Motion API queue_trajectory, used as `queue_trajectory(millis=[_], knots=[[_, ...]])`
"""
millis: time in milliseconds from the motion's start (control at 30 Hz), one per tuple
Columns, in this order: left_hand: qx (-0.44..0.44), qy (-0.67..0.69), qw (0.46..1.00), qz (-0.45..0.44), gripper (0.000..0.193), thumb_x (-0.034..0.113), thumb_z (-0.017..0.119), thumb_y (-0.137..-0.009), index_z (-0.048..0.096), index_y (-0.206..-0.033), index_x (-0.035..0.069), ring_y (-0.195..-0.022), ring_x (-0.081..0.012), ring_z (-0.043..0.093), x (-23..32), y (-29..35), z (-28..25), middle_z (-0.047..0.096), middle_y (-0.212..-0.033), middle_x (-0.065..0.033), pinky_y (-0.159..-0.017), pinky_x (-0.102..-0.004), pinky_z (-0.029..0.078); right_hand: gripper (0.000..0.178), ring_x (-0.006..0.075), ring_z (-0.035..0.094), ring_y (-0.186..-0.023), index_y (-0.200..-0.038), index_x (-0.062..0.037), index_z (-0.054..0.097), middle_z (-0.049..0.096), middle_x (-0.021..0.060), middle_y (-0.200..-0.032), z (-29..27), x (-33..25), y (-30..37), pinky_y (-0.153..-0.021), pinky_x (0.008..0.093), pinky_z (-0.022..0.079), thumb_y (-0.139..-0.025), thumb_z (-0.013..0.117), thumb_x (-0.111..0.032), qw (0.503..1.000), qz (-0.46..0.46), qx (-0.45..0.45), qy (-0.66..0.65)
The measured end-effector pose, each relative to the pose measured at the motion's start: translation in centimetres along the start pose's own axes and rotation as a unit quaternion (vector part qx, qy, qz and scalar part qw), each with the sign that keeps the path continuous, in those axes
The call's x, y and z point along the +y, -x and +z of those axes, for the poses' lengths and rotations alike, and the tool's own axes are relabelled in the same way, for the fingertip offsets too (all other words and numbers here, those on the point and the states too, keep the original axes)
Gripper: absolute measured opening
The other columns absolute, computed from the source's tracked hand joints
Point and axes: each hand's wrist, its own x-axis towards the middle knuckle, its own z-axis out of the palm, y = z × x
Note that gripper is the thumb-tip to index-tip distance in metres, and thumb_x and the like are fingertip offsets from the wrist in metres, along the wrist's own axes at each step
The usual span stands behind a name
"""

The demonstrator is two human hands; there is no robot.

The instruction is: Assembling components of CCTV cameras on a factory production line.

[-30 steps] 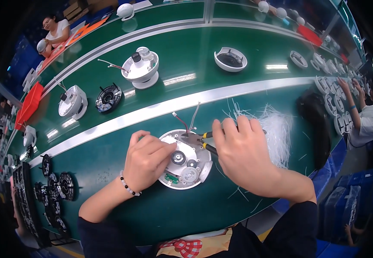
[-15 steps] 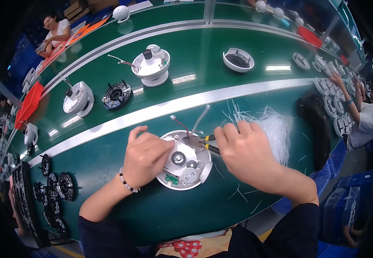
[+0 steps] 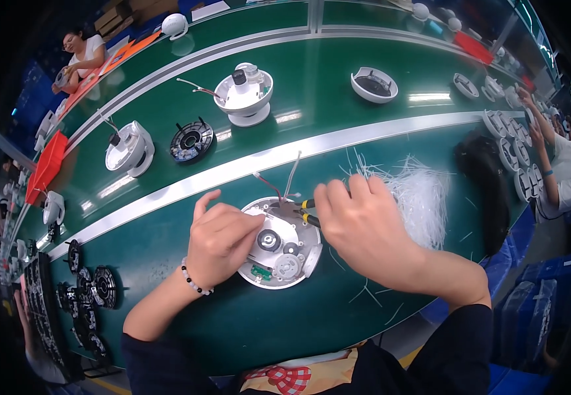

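— Housing first: a round white housing (image 3: pixel 280 245) lies flat at the centre of the frame, open side up, showing a dark hub, a grey gear and a small green board.

— And the hands?

— The left hand (image 3: pixel 223 240) rests on its left rim, fingers curled together over the edge — most likely to pin it down. The right hand (image 3: pixel 364 224) is clamped on yellow-handled pliers (image 3: pixel 303 212), whose tip meets the upper rim where thin wires (image 3: pixel 279 181) stick up. I judge the steadying grip is there so the tool can work on those wires.

— What lies close by?

— Right of centre, a heap of white cable ties (image 3: pixel 420 197), within easy reach of the right hand, with loose ones scattered below.

— And farther out?

— All sits on a green surface (image 3: pixel 246 329) crossed by a silver rail (image 3: pixel 233 172). Beyond it stand a white domed unit (image 3: pixel 244 97), a tilted white unit (image 3: pixel 129 148) at upper left, a black ring part (image 3: pixel 191 140) between them, and a white shell (image 3: pixel 373 84) at upper right. Black ring parts (image 3: pixel 91 289) are stacked at lower left. Other people sit at the upper left and right edges; blue crates fill the lower right.
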Motion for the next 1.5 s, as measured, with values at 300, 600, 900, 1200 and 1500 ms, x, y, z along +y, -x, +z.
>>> queue_trajectory(millis=[300, 600, 900, 1200, 1500], knots=[[0.123, 0.055, 0.990, 0.038, 0.024, -0.004, 0.064, -0.066, 0.067, -0.087, 0.007, -0.065, -0.0190, 0.060, -0.4, -2.3, -3.0, 0.064, -0.070, -0.0044, -0.086, -0.0405, 0.041, 0.046, 0.0237, 0.054, -0.061, -0.097, -0.0044, 0.061, 0.053, 0.0069, -0.070, -6.1, 2.8, 5.7, -0.053, 0.0334, 0.041, -0.054, 0.071, -0.017, 0.962, 0.085, -0.029, -0.258], [0.102, 0.067, 0.985, 0.121, 0.049, -0.010, 0.050, -0.067, 0.054, -0.114, 0.002, -0.103, -0.0279, 0.052, -2.0, -3.8, -3.2, 0.054, -0.114, -0.0151, -0.076, -0.0319, 0.047, 0.055, 0.0212, 0.052, -0.067, -0.107, -0.0032, 0.056, 0.051, 0.0052, -0.076, -2.4, -2.3, 6.5, -0.059, 0.0331, 0.044, -0.059, 0.069, -0.027, 0.858, -0.127, -0.117, -0.484], [-0.271, 0.492, 0.723, -0.401, 0.040, 0.024, 0.051, -0.090, 0.046, -0.121, -0.001, -0.098, -0.0108, 0.051, -6.1, 4.8, -0.7, 0.055, -0.110, -0.0071, -0.085, -0.0265, 0.042, 0.053, 0.0238, 0.053, -0.070, -0.104, -0.0046, 0.056, 0.053, 0.0065, -0.079, 4.9, -6.8, 5.2, -0.061, 0.0333, 0.044, -0.056, 0.068, -0.024, 0.816, -0.149, -0.033, -0.557], [-0.087, 0.638, 0.637, -0.425, 0.034, 0.012, 0.040, -0.089, 0.036, -0.121, 0.001, -0.105, -0.0294, 0.053, -8.6, -11.9, 11.1, 0.049, -0.114, -0.0171, -0.083, -0.0489, 0.048, 0.057, 0.0202, 0.052, -0.069, -0.108, -0.0068, 0.058, 0.055, 0.0039, -0.083, 7.7, -8.9, 4.2, -0.061, 0.0306, 0.041, -0.054, 0.070, -0.021, 0.864, -0.141, 0.028, -0.483], [-0.131, 0.416, 0.833, -0.340, 0.060, 0.046, 0.061, -0.078, 0.050, -0.115, -0.001, -0.081, -0.0221, 0.063, -10.3, -11.9, 10.2, 0.059, -0.104, -0.0134, -0.070, -0.0366, 0.052, 0.056, 0.0210, 0.053, -0.067, -0.105, -0.0061, 0.061, 0.057, 0.0050, -0.081, 7.8, -10.5, 4.0, -0.059, 0.0307, 0.041, -0.052, 0.072, -0.022, 0.875, -0.110, 0.018, -0.472]])
